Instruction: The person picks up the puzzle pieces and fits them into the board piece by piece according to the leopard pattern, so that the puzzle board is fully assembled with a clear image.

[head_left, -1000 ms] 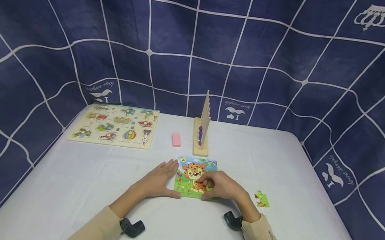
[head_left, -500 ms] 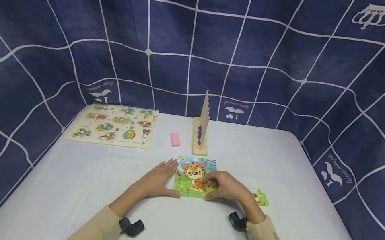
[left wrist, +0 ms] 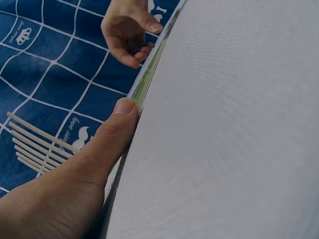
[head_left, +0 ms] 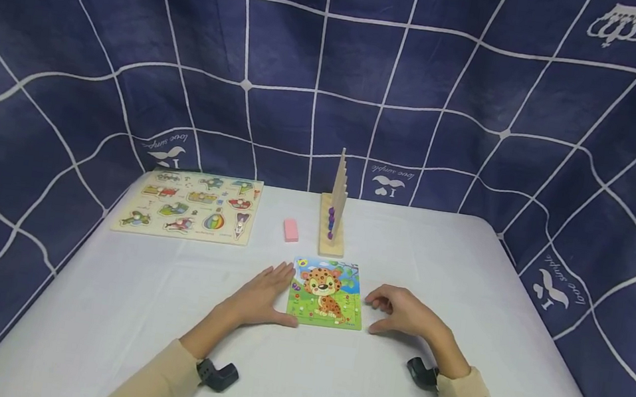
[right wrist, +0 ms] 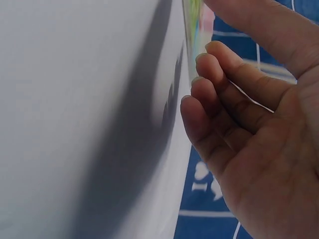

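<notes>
A square jigsaw puzzle with a cartoon leopard [head_left: 322,293] lies on the white table. My left hand [head_left: 261,298] rests flat with fingers straight along its left side, thumb at the near left corner. In the left wrist view the left thumb [left wrist: 107,142] touches the puzzle's green edge [left wrist: 145,78]. Just right of the puzzle, my right hand [head_left: 404,312] hovers with loosely bent fingers and nothing between them. The right wrist view shows its bare palm and fingers [right wrist: 212,97]. The loose puzzle piece seen earlier is hidden by the right wrist.
At the back left lies a wooden peg puzzle board [head_left: 190,206] with vehicle pictures. A pink block [head_left: 291,230] sits behind the leopard puzzle. Beside it stands a wooden base [head_left: 331,248] with upright rods [head_left: 339,194] and purple and blue beads. Dark blue cloth [head_left: 345,81] surrounds the table.
My right hand has left the puzzle's lower right part and moved right, uncovering the whole picture. Its wrist now covers the loose piece. My left hand has stayed put.
</notes>
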`<state>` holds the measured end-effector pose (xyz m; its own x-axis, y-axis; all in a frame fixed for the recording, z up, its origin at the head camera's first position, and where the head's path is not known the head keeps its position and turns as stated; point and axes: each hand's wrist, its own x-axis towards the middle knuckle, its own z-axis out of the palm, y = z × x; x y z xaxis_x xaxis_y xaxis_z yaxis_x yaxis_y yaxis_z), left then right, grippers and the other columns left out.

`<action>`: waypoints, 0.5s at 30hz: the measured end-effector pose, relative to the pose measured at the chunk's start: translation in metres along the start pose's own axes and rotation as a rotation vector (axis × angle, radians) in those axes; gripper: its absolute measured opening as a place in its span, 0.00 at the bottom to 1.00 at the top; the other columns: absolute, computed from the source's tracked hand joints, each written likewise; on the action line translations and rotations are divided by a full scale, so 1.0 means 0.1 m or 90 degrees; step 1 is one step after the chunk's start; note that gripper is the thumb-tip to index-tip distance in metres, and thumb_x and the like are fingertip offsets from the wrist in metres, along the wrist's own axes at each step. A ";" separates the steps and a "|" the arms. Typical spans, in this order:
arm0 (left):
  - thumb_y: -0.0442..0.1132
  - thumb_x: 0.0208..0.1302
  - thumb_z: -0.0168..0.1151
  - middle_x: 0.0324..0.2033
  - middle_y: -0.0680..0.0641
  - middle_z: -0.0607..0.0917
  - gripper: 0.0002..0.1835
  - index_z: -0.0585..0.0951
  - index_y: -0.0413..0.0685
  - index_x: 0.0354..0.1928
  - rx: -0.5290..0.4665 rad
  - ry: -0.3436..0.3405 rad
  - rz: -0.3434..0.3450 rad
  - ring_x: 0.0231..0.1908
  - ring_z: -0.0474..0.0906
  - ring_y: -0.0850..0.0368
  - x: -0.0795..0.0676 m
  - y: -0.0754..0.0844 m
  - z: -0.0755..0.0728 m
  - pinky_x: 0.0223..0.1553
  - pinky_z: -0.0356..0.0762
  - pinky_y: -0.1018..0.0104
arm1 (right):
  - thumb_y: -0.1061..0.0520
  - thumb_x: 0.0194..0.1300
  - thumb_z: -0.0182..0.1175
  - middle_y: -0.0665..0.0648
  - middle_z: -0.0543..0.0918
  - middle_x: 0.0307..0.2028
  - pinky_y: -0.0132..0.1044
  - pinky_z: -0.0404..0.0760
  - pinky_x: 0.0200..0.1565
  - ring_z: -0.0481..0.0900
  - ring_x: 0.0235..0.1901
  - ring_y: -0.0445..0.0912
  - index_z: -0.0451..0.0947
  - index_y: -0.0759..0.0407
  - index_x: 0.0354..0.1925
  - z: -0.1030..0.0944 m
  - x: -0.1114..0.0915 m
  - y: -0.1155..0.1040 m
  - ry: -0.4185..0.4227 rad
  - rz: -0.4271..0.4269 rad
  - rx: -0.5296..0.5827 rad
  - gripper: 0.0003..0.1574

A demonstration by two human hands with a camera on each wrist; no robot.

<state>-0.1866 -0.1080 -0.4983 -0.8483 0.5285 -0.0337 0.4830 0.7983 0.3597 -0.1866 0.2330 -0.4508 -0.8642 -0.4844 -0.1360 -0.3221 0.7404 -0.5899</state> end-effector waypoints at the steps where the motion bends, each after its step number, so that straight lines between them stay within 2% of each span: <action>1: 0.80 0.47 0.56 0.77 0.45 0.51 0.63 0.55 0.43 0.75 -0.001 0.000 0.000 0.77 0.45 0.51 0.00 0.00 0.00 0.78 0.44 0.52 | 0.52 0.42 0.80 0.49 0.81 0.37 0.30 0.78 0.39 0.74 0.37 0.42 0.80 0.57 0.47 -0.02 -0.03 0.04 0.007 0.008 -0.001 0.33; 7: 0.80 0.47 0.57 0.77 0.45 0.50 0.64 0.54 0.43 0.75 -0.007 -0.003 -0.003 0.77 0.44 0.51 0.01 0.01 0.00 0.78 0.44 0.52 | 0.51 0.42 0.80 0.48 0.81 0.38 0.32 0.79 0.41 0.75 0.39 0.42 0.81 0.57 0.48 -0.13 -0.22 0.26 0.044 0.054 0.000 0.33; 15: 0.81 0.46 0.56 0.77 0.44 0.51 0.64 0.54 0.43 0.75 0.000 0.001 0.003 0.77 0.45 0.49 0.02 -0.02 0.02 0.78 0.45 0.52 | 0.51 0.44 0.79 0.51 0.80 0.39 0.29 0.76 0.39 0.74 0.39 0.44 0.80 0.59 0.49 -0.31 -0.43 0.52 0.052 0.111 0.020 0.34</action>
<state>-0.1891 -0.1085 -0.5007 -0.8463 0.5318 -0.0312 0.4869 0.7959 0.3599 -0.1779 0.3069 -0.4505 -0.9346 -0.3101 -0.1742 -0.1541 0.7945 -0.5874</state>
